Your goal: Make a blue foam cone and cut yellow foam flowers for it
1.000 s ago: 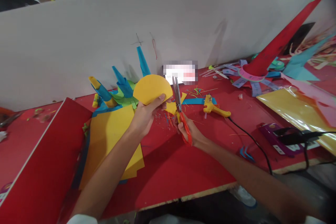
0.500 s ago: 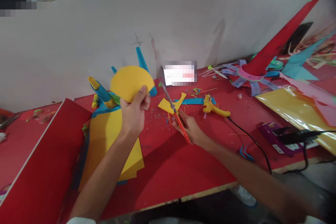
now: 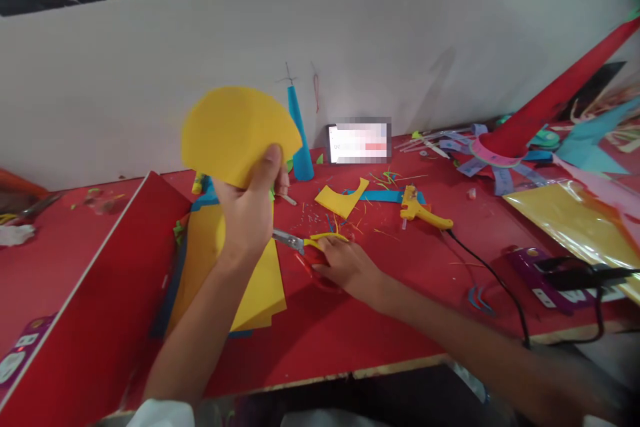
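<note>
Left hand [image 3: 250,207] pinching a yellow paper piece [image 3: 237,133] up high — right hand [image 3: 350,267] gripping scissors [image 3: 305,242] lower down, both hands apart — red table [image 3: 310,340] underneath.

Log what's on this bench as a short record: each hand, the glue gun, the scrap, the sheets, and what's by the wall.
Left hand: holds up a yellow paper piece, curved along its top edge
Right hand: holds scissors, blades pointing toward the left wrist
Glue gun: yellow, corded, on the red table, overlapping a blue strip
Scrap: yellow, with one inward-curving edge
Sheets: yellow, partly hidden by the left forearm
By the wall: blue cone, lit screen
</note>
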Demonstrator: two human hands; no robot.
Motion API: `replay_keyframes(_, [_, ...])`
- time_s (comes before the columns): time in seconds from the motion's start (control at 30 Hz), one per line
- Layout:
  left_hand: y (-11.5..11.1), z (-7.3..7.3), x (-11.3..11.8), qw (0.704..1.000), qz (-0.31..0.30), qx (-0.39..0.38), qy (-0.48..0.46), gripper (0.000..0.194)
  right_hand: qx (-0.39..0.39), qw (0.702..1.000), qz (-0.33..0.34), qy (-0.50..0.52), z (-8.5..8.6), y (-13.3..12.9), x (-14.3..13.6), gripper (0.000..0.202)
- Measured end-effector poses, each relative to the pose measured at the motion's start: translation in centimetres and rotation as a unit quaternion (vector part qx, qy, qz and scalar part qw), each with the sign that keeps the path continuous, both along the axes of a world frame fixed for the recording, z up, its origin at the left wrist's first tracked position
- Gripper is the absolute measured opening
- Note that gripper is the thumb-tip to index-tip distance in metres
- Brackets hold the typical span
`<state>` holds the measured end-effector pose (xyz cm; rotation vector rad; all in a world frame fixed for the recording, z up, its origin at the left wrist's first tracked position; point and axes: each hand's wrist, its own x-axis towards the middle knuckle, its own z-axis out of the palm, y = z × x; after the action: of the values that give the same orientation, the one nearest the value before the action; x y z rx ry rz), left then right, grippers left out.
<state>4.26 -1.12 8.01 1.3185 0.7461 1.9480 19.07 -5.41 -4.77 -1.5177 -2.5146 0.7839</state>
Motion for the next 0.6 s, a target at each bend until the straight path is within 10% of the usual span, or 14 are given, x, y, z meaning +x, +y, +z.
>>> replay_keyframes(0.3, [1.4,-4.3,0.9,0.989,0.007,-0.079,0.124,0.047,0.136,0.980,0.141,-0.044,2.7,-2.3,-6.2,0.029])
replay_keyframes(0.47, [1.8,-8.1,1.5,0.982,0.002,-0.150,0.115,0.050,0.134,0.989,0.061,-0.002,2.7,-0.3,-2.4,0.033])
replay_keyframes(0.6, [1.6,-12.7,2.0,0.969,0.030,-0.186,0.162,0.044,0.129,0.971,-0.095,0.178,-0.7,2.6,2.8,0.030])
